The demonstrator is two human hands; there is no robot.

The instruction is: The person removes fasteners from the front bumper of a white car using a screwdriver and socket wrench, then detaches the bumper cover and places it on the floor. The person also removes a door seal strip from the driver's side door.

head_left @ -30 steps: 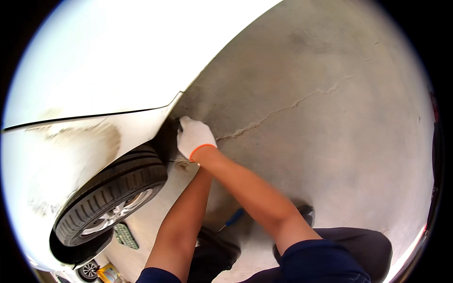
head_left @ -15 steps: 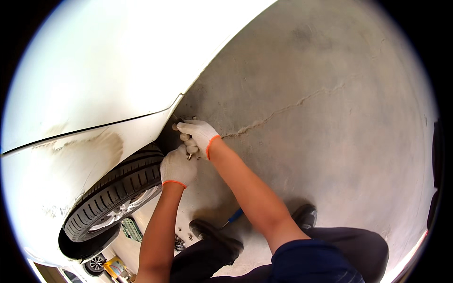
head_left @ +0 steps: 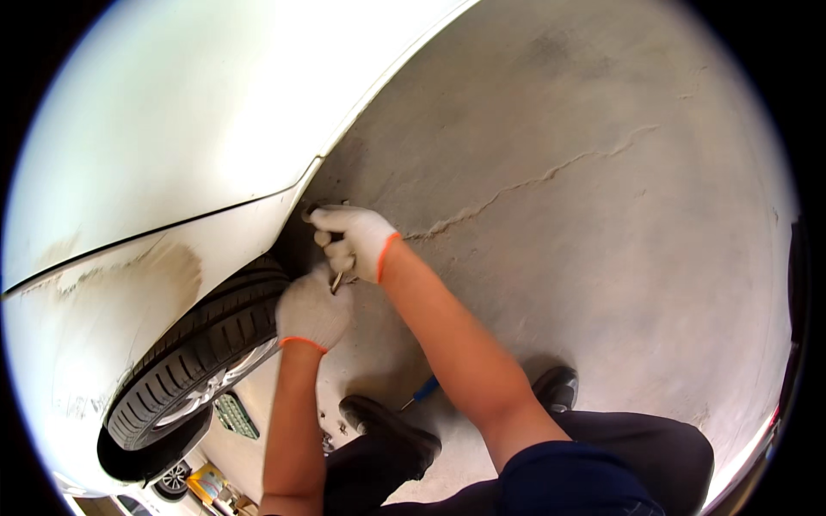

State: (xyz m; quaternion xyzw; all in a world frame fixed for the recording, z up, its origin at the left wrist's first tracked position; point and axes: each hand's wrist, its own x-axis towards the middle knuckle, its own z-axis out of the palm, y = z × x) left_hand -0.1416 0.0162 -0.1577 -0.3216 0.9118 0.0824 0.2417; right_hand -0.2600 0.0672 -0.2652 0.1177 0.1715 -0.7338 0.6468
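Both my hands wear white knit gloves with orange cuffs and meet at the lower edge of a white car body (head_left: pixel 172 112), just ahead of its tyre (head_left: pixel 198 353). A short, shiny metal rod (head_left: pixel 336 281) shows between them, its kind hidden by the gloves. My left hand (head_left: pixel 314 311) is closed around the rod's lower end. Curled above it, my right hand (head_left: pixel 357 241) has its lower fingers against the rod. Its index finger reaches to a small dark round part (head_left: pixel 310 211) under the car's edge. Whether rod and part are one tool, I cannot tell.
A blue-handled screwdriver (head_left: pixel 422 391) lies on the concrete floor by my shoe (head_left: pixel 387 421). Beyond the tyre lie a green tool case (head_left: pixel 235 415) and several small dark parts. A yellow container (head_left: pixel 205 483) stands farther off. The car's wheel arch borders my left arm.
Both hands have shifted slightly left in the picture, and the view has moved a little. The rod between the gloves now shows more of its length and leans differently.
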